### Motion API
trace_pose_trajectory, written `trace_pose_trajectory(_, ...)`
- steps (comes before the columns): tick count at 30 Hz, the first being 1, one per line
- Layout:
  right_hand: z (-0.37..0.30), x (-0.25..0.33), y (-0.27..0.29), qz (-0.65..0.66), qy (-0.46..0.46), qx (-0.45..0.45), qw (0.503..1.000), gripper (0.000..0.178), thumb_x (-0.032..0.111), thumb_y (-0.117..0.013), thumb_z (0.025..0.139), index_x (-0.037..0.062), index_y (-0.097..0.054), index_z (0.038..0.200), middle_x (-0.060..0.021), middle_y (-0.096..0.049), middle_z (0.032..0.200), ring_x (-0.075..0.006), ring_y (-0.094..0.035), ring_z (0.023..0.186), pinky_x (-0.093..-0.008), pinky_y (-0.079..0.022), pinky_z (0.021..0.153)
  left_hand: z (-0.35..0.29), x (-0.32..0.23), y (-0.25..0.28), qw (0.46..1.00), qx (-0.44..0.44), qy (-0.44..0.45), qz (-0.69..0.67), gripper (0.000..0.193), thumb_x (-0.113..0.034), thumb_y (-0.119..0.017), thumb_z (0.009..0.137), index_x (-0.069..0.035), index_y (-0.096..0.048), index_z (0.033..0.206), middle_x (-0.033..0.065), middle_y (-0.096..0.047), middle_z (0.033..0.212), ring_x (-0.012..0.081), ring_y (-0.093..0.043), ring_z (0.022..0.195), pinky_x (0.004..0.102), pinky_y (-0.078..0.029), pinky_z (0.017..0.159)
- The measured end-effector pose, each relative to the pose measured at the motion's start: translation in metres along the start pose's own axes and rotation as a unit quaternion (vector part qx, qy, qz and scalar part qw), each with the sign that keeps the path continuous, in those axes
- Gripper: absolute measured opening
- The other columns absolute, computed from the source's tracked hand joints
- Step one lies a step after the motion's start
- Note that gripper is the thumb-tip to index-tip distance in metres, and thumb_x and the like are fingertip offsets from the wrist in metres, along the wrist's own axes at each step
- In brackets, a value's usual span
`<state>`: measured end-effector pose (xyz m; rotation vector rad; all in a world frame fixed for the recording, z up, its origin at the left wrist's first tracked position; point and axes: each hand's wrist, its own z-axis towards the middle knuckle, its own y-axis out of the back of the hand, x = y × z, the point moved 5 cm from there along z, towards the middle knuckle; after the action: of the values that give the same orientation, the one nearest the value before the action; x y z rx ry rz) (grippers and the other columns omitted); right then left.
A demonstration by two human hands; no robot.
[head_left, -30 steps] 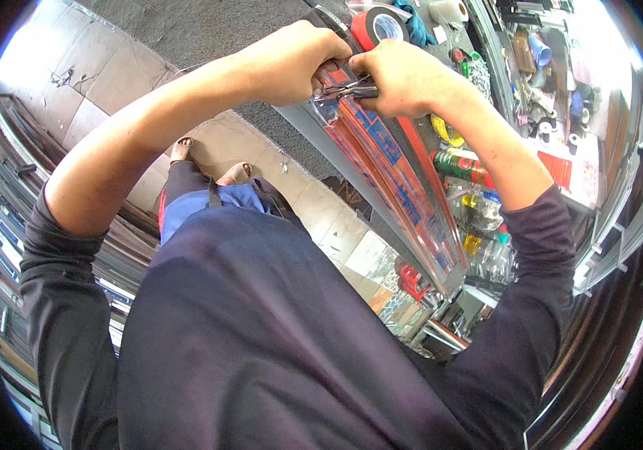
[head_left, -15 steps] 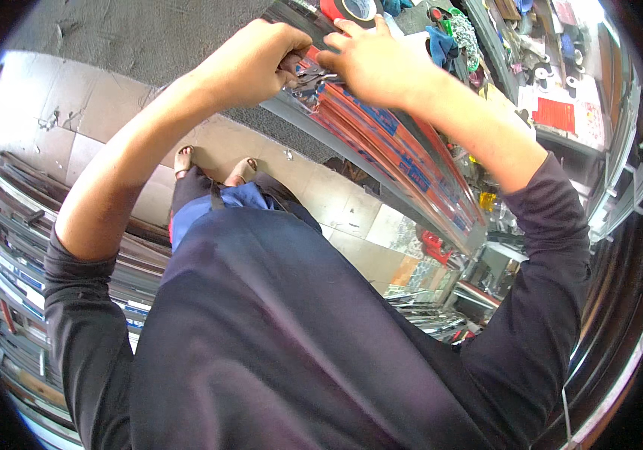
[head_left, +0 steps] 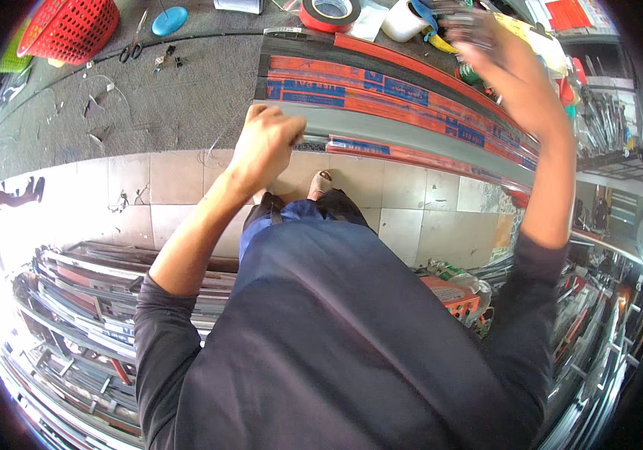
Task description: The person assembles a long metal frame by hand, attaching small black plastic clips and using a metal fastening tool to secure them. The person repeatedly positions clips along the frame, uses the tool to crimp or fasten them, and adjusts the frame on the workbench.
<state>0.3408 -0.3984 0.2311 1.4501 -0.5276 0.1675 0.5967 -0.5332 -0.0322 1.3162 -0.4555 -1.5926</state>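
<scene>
My left hand (head_left: 267, 142) is closed at the front edge of the dark carpeted bench (head_left: 186, 97). Whatever its fingers hold is hidden. Just right of it lies the end of a long metal profile (head_left: 359, 148) with orange and blue film, along the bench edge. More film-wrapped profiles (head_left: 314, 90) lie side by side behind it. Raised over the bench's far right is my right hand (head_left: 513, 79), smeared by motion. A dark blurred shape (head_left: 465, 28) shows at its fingers; I cannot make out whether it is something held.
A red tape roll (head_left: 329, 11) and a white container (head_left: 404, 21) stand behind the profiles. Scissors (head_left: 134, 43), a blue disc (head_left: 170, 21) and a red basket (head_left: 74, 30) are at the back left. Racked metal bars (head_left: 96, 300) stand to my left, behind the tiled floor (head_left: 179, 184).
My hands were close together over the profile ends, near a small metal thing. They have since parted: the right swung far right, the left came nearer. My view has turned.
</scene>
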Motion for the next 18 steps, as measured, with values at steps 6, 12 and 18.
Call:
trace_pose_trajectory(6, -0.303, -0.061, 0.075, 0.220, 0.030, -0.539, 0.812, 0.063, 0.028, -0.048, 0.116, -0.0206, -0.048, 0.155, -0.0432, -0.052, 0.161, -0.0582, -0.054, 0.151, -0.0708, -0.039, 0.131, -0.029, 0.001, -0.014, 0.993, -0.067, -0.093, 0.040, 0.024, -0.010, -0.087, 0.083, -0.012, -0.075, 0.104, 0.0025, -0.076, 0.107, 0.0286, -0.068, 0.114, 0.0509, -0.048, 0.109)
trace_pose_trajectory(12, -0.565, -0.084, 0.047, 0.113, -0.112, -0.855, 0.493, 0.048, 0.035, -0.069, 0.110, -0.0026, -0.068, 0.141, -0.0177, -0.078, 0.115, -0.0343, -0.079, 0.097, -0.0467, -0.066, 0.081, -0.030, 0.008, -0.012, 0.994, -0.047, -0.094, -0.003, 0.044, -0.013, -0.093, 0.077, -0.013, -0.078, 0.119, 0.0032, -0.077, 0.120, 0.0304, -0.068, 0.121, 0.0508, -0.048, 0.112)
trace_pose_trajectory(18, -0.614, -0.063, 0.000, 0.057, -0.196, -0.860, 0.467, 0.038, 0.030, -0.078, 0.103, -0.0037, -0.079, 0.120, -0.0193, -0.081, 0.114, -0.0350, -0.079, 0.095, -0.0470, -0.065, 0.078, -0.026, 0.005, -0.014, 0.995, -0.043, -0.087, 0.001, 0.044, -0.014, -0.092, 0.079, -0.014, -0.080, 0.121, 0.0024, -0.075, 0.118, 0.0292, -0.067, 0.122, 0.0521, -0.047, 0.112)
